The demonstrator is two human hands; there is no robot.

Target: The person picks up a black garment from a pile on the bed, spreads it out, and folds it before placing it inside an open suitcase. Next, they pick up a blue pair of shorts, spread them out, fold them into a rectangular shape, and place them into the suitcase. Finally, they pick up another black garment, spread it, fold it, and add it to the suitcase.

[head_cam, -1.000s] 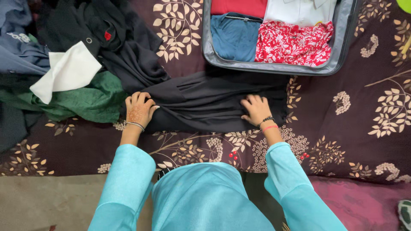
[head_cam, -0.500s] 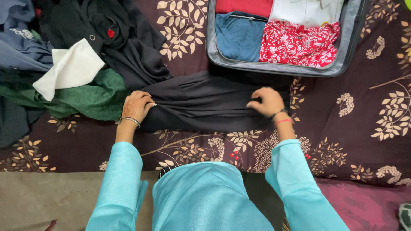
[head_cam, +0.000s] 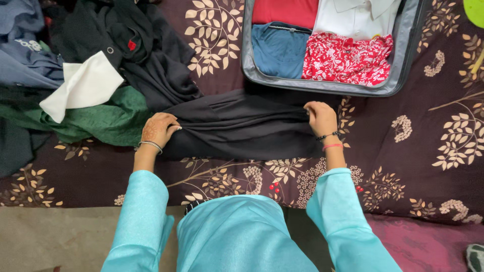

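while under black garment [head_cam: 242, 128], maroon bedspread [head_cam: 433, 131]

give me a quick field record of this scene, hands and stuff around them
left hand: pinches left end of black cloth
right hand: pinches its right end
cloth: lies flat on floral bedspread
suitcase: open, behind cloth, holds folded red, white, blue and red-print clothes
pile: green, white, black clothes at left

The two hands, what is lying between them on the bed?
In the head view, a folded black garment stretches between the left hand and the right hand. Each hand pinches one end of it, flat on the maroon leaf-print bedspread.
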